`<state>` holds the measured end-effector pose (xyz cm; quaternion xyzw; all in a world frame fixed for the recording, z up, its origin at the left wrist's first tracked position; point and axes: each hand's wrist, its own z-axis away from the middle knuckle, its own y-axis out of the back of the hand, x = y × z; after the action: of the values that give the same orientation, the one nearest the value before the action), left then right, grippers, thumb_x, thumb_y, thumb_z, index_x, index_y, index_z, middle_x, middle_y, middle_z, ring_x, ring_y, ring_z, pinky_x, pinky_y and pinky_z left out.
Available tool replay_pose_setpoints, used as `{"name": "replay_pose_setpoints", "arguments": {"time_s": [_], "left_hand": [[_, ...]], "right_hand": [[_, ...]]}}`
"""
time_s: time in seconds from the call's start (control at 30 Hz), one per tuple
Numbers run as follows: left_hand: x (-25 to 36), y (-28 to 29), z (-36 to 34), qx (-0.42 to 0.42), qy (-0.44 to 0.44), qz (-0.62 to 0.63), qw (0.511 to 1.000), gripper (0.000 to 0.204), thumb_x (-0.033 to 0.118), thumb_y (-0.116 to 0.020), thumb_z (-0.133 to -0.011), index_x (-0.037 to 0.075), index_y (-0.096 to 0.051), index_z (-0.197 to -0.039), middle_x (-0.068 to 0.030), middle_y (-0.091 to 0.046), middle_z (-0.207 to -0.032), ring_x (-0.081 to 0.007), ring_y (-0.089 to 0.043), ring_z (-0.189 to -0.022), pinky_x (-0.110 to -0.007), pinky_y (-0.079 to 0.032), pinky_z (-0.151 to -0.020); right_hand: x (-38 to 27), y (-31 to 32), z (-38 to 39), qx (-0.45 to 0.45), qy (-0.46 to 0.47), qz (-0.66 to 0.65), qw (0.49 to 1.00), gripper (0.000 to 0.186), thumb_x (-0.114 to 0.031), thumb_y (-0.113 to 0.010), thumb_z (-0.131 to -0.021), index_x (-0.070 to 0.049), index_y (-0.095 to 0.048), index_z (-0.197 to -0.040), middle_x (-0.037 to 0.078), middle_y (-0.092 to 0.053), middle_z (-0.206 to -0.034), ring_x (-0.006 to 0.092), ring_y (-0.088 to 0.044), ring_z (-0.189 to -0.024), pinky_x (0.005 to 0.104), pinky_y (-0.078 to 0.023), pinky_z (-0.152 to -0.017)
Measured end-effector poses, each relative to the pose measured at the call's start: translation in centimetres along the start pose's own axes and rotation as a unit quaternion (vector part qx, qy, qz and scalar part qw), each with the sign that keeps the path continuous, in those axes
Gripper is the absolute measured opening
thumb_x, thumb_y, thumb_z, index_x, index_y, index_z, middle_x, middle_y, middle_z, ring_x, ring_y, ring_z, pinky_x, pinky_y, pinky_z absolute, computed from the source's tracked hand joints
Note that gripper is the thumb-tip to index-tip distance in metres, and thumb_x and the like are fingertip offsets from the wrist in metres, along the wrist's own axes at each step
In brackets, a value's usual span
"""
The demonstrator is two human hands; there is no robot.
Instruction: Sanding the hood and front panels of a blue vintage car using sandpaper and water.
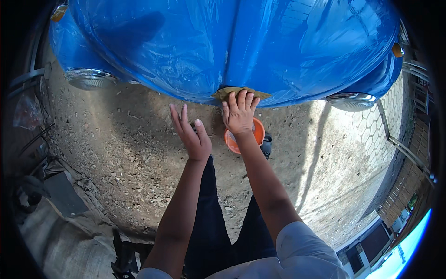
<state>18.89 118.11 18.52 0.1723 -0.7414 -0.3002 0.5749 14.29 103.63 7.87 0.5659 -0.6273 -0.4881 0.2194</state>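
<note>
My right hand presses an olive-brown cloth against the front edge of a blue car hood. Its fingers lie over the cloth, which sticks out on both sides. Whitish streaks and smears mark the glossy paint. My left hand is held in the air just in front of the hood, left of the right hand, fingers apart and nothing in it. Under my right wrist, on the ground, stands an orange bucket, partly hidden by the wrist and forearm.
Round headlights, one on the left and one on the right, flank the hood. Rough dirt ground lies below, with hexagonal paving at the right. Crumpled sheeting is at the lower left. A dark shoe shows beside the bucket.
</note>
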Motion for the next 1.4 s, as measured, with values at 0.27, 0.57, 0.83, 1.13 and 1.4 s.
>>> {"name": "replay_pose_setpoints", "arguments": {"time_s": [0.27, 0.57, 0.83, 1.13, 1.4], "left_hand": [[-2.9, 0.0, 3.3, -0.047, 0.063, -0.04, 0.996, 0.06, 0.032, -0.028, -0.114, -0.004, -0.022, -0.161, -0.0342, 0.009, -0.168, -0.0484, 0.005, -0.157, -0.059, -0.013, -0.125], [-4.2, -0.5, 3.0, -0.058, 0.12, 0.028, 0.991, 0.061, 0.033, -0.024, -0.114, -0.007, -0.023, -0.16, -0.0352, 0.007, -0.167, -0.0468, 0.003, -0.158, -0.057, -0.01, -0.126], [-2.2, 0.0, 0.5, -0.099, 0.118, 0.006, 0.988, 0.066, 0.04, -0.019, -0.114, -0.012, -0.042, -0.149, -0.0329, -0.003, -0.168, -0.0419, -0.01, -0.158, -0.053, -0.019, -0.125], [-2.7, -1.4, 0.9, -0.182, 0.135, 0.066, 0.972, 0.064, 0.04, -0.025, -0.114, -0.009, -0.039, -0.151, -0.033, 0.0, -0.169, -0.0446, -0.007, -0.158, -0.054, -0.018, -0.125], [2.9, -3.5, -1.2, -0.068, -0.171, -0.115, 0.976, 0.078, 0.032, -0.047, -0.108, -0.006, -0.007, -0.163, -0.0342, 0.008, -0.168, -0.0513, 0.005, -0.157, -0.061, -0.008, -0.125]], "right_hand": [[-4.7, -1.5, -1.8, 0.099, 0.0, 0.025, 0.995, 0.052, -0.038, -0.056, -0.103, -0.022, -0.049, -0.152, 0.018, -0.024, -0.17, 0.0392, -0.002, -0.16, 0.0641, 0.005, -0.124], [-9.3, 1.4, -7.6, 0.165, -0.632, -0.424, 0.627, 0.076, -0.053, -0.013, -0.111, -0.007, 0.016, -0.164, 0.022, 0.017, -0.171, 0.0402, 0.011, -0.158, 0.0532, 0.001, -0.128], [0.8, 0.6, -6.7, 0.292, -0.656, -0.692, 0.076, 0.074, -0.054, -0.007, -0.107, -0.009, -0.019, -0.165, 0.017, -0.026, -0.168, 0.041, -0.03, -0.152, 0.0617, -0.026, -0.124], [0.8, 2.9, -5.5, 0.222, -0.608, -0.759, 0.068, 0.064, -0.043, -0.021, -0.11, -0.006, -0.034, -0.159, 0.018, -0.033, -0.165, 0.0382, -0.035, -0.15, 0.0566, -0.026, -0.124], [7.6, 3.8, -8.3, 0.346, -0.64, -0.677, 0.111, 0.072, -0.052, -0.013, -0.103, -0.01, -0.043, -0.155, 0.017, -0.051, -0.153, 0.0395, -0.047, -0.142, 0.0608, -0.033, -0.119]]}}
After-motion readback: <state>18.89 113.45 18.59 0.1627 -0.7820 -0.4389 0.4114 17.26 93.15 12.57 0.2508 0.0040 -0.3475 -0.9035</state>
